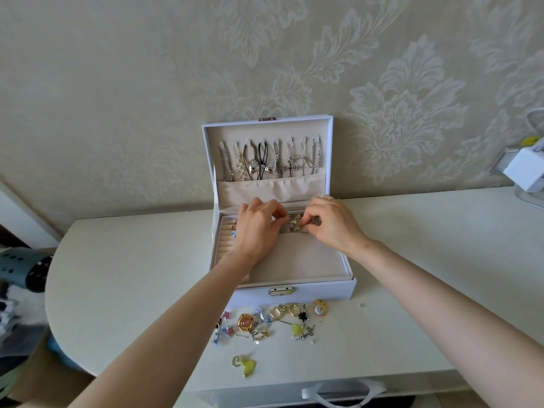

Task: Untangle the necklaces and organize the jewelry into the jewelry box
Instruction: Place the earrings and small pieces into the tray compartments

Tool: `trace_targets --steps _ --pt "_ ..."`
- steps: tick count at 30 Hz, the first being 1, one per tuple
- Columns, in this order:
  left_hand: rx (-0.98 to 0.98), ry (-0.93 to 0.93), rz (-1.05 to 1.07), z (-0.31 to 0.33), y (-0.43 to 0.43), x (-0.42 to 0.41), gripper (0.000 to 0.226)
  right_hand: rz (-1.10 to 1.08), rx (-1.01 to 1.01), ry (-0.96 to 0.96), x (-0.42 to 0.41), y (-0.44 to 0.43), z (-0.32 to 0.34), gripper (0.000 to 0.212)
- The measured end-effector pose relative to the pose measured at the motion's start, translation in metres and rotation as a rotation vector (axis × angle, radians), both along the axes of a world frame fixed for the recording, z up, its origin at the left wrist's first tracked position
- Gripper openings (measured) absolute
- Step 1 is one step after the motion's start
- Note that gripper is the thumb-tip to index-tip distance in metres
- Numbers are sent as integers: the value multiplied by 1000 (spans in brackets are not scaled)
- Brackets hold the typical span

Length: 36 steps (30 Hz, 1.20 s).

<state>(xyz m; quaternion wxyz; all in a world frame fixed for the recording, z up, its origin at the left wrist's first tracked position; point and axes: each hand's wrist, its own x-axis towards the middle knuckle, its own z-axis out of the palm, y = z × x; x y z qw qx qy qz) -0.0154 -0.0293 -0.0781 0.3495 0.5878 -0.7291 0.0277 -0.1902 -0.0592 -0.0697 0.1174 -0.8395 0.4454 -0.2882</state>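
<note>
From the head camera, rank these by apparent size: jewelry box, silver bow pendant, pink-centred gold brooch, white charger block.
1. jewelry box, by far the largest.
2. white charger block, though wide-angle stretch at the frame edge makes this unsure.
3. silver bow pendant.
4. gold brooch, slightly smaller despite lying nearer the camera.

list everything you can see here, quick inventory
table: one, white
jewelry box: one, white, open on the table against the wall
necklaces: several, mostly silver, hanging inside the lid
rings: a few, partly hidden, left slots of the tray
small piece: one, silvery, over the tray's back compartment
loose jewelry: many, gold, silver, blue, pink, on the table before the box
charm: one, yellow and silver, apart, nearer the table's front edge
adapter: one, white, far right at the wall
left hand: one, pinches the small piece
right hand: one, pinches the small piece
</note>
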Motion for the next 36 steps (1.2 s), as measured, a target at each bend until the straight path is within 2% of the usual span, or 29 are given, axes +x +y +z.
trace_targets --steps 10,15,19,23,26,31,36 --pt "-15 -126 -33 -4 2 -2 11 -33 -41 -7 0 5 -4 7" --pt "-72 -264 -48 -2 0 1 16 -53 -24 12 2 7 -1 4" --pt "-95 -324 -65 1 2 3 6 -93 -27 38 4 6 0 4" --pt "-128 -409 -35 3 2 3 17 -123 -62 38 5 6 -2 7" --pt "-126 -397 -25 3 3 4 8 -117 -83 29 4 6 -3 9" --pt "-142 -341 -11 3 6 6 6 -126 -66 16 2 9 2 14" --pt "-129 -352 -14 4 8 7 32 -145 -38 -6 -2 12 6 18"
